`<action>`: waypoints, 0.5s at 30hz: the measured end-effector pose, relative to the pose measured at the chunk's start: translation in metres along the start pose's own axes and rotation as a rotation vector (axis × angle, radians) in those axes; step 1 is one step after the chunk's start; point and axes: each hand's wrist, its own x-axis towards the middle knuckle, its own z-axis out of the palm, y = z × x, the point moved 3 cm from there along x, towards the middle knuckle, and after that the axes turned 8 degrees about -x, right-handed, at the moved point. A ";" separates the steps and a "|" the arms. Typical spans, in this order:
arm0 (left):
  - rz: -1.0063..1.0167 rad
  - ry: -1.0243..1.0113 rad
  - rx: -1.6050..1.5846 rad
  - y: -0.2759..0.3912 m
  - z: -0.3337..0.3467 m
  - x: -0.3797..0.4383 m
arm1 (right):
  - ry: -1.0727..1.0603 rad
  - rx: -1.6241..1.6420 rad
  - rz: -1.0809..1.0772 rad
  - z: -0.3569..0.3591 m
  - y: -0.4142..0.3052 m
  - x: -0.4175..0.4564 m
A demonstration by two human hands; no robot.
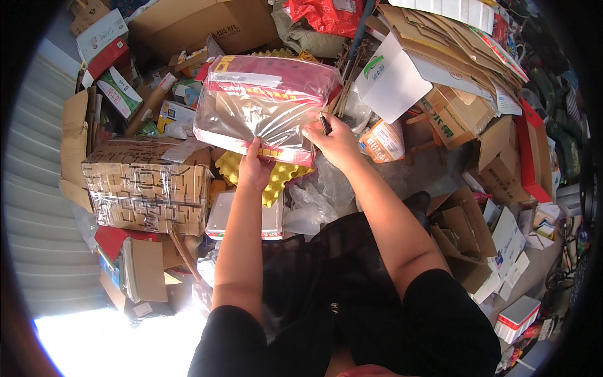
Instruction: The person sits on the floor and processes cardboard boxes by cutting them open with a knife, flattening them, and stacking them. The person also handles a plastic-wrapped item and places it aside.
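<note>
A flat red package (264, 106) in clear, shiny plastic wrap is held up before me, printed in yellow. My left hand (256, 168) grips its near edge, with the thumb on top. At its right side is my right hand (337, 141), fingers closed on a small dark tool (325, 123) with a thin tip, perhaps a knife. The tip is close to the wrap; whether it touches I cannot tell. Below the package, a yellow egg-crate tray (282, 181) partly covers a white lidded box (245, 214).
A taped carton (146, 186) stands to the left, beside a ribbed metal shutter (52, 202). Flattened cardboard (447, 42) is stacked at the upper right. Clear plastic film (313, 202) lies near my legs. Open cartons (464, 224) crowd the right, and a long pole (356, 40) leans at the back.
</note>
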 end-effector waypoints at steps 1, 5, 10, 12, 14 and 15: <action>-0.024 0.006 0.030 -0.002 0.002 -0.001 | 0.013 0.015 0.011 0.002 0.006 0.001; -0.129 0.036 0.298 -0.007 0.001 -0.003 | 0.124 0.108 -0.044 -0.002 0.011 0.007; 0.376 0.484 0.435 0.026 -0.033 0.012 | 0.070 -0.277 -0.039 -0.030 0.009 0.008; 0.390 0.476 0.590 0.036 -0.042 0.016 | -0.039 -0.158 -0.058 -0.038 0.001 0.004; 0.479 0.391 0.604 0.046 -0.065 0.028 | -0.166 -0.087 -0.242 -0.044 0.007 0.010; 0.459 0.375 0.558 0.052 -0.073 0.030 | -0.243 -0.184 -0.117 -0.049 -0.011 0.004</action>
